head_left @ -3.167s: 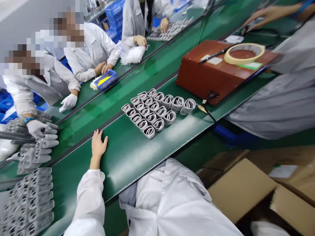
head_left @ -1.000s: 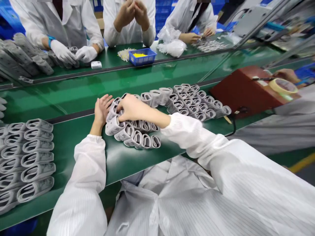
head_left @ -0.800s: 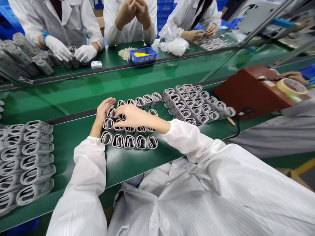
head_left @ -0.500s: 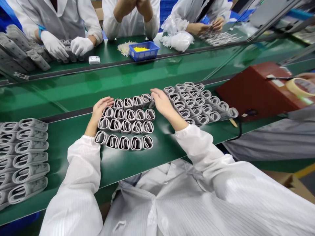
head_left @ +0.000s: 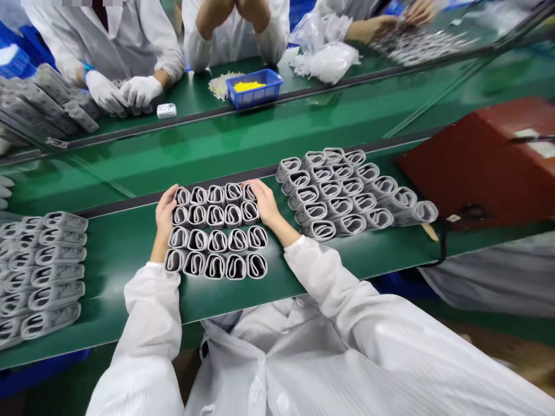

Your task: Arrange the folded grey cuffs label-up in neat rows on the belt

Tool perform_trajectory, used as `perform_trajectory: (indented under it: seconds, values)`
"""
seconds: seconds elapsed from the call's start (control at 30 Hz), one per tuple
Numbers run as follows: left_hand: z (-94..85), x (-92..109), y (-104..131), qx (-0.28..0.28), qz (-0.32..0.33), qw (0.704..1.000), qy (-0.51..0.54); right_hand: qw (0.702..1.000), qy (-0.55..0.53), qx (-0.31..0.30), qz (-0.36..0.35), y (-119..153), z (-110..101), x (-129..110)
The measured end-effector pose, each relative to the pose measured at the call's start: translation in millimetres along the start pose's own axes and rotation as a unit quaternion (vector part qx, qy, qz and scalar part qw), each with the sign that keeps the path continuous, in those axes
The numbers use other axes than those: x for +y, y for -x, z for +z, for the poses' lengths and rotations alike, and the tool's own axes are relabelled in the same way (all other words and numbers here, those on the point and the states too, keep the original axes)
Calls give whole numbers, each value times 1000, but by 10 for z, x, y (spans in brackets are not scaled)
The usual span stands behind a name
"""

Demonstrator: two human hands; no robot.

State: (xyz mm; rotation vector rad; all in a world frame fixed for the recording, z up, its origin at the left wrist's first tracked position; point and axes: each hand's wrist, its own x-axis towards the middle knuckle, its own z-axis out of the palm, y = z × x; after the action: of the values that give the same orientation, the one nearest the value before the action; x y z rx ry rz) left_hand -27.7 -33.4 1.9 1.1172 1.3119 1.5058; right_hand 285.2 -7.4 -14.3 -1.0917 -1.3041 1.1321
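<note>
In the head view, a block of rolled grey cuffs [head_left: 215, 240] stands on end in several rows on the green bench, coiled edges facing up. My left hand [head_left: 166, 209] lies along the block's left side at the back rows, fingers extended and touching the end cuffs. At the opposite end, my right hand [head_left: 263, 202] rests against the back rows, its fingers reaching behind the last cuff. Both palms face inward with the back rows between them. Some fingertips are hidden behind the cuffs.
More rolled cuffs stand in a group at right [head_left: 333, 190] and another at left [head_left: 47, 271]. A red-brown box [head_left: 481, 167] sits at the bench's right. Across the green divider, co-workers' hands are near a blue tray [head_left: 260, 98] of yellow pieces, a plastic bag [head_left: 332, 60] and stacked cuffs [head_left: 47, 104].
My right hand has moved left and toward me, against the block's right end. The back rows now stand closer together and straighter. The camera view has shifted slightly.
</note>
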Motion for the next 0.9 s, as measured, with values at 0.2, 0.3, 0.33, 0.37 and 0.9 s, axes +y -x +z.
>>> perform_trajectory:
  seconds: [0.2, 0.3, 0.33, 0.37, 0.9]
  values:
    - [96, -33, 418, 61, 18, 997, -49, 999, -16, -45, -9, -121, -265, 71]
    - [158, -7, 643, 56, 23, 994, -87, 998, 19, -66, -8, -123, -508, 66]
    - [166, 9, 711, 53, 21, 994, -93, 996, 26, -80, -7, -116, -599, 65]
    - [163, 29, 779, 56, 17, 994, -90, 995, 28, -95, -6, -106, -692, 69]
    - [-166, 276, 2608, 72, -31, 946, -315, 978, 29, -206, 2, -105, -790, 170]
